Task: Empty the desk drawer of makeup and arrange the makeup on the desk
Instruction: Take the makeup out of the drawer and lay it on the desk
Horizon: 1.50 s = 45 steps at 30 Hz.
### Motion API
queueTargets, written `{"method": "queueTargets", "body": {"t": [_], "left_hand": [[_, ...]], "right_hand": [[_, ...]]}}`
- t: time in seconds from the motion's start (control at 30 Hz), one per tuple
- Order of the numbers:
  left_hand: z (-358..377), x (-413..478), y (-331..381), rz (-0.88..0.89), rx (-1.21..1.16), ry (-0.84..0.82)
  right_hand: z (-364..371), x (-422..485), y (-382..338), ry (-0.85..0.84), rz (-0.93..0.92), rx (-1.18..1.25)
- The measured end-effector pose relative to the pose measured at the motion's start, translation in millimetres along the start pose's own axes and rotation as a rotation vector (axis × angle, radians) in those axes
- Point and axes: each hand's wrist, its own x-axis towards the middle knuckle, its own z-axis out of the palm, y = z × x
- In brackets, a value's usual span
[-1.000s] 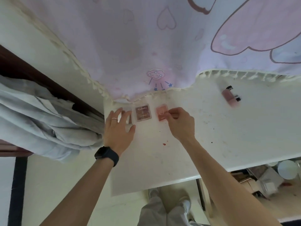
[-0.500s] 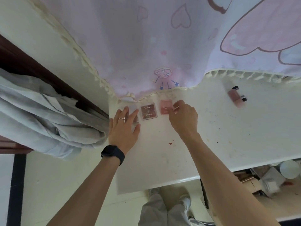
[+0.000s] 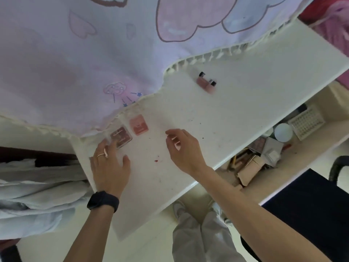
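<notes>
Right hand [image 3: 182, 148] just off pink compact [image 3: 138, 124], fingers loose, empty. Left hand [image 3: 109, 167] flat, touching brown compact [image 3: 120, 137]. 2 aligned; drawer [image 3: 311, 146] holds more.

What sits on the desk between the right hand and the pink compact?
Nothing. In the head view, the stretch of desk between the right hand and the pink compact is bare; the two are apart.
</notes>
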Motion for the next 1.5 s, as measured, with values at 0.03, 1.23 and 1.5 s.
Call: {"method": "queueTargets", "body": {"t": [0.03, 1.23, 1.5], "left_hand": [[3.9, -4.8, 13.8, 0.035, -0.041, 0.015], [208.0, -123.7, 278.2, 0.505, -0.047, -0.853], [194.2, -106.3, 305.4, 0.003, -0.568, -0.872]], "right_hand": [[-13.4, -19.2, 10.4, 0.015, 0.020, 0.012], [-240.0, -13.4, 255.3, -0.174, 0.912, -0.442], [-246.3, -20.1, 246.7, -0.168, 0.748, -0.111]]}}
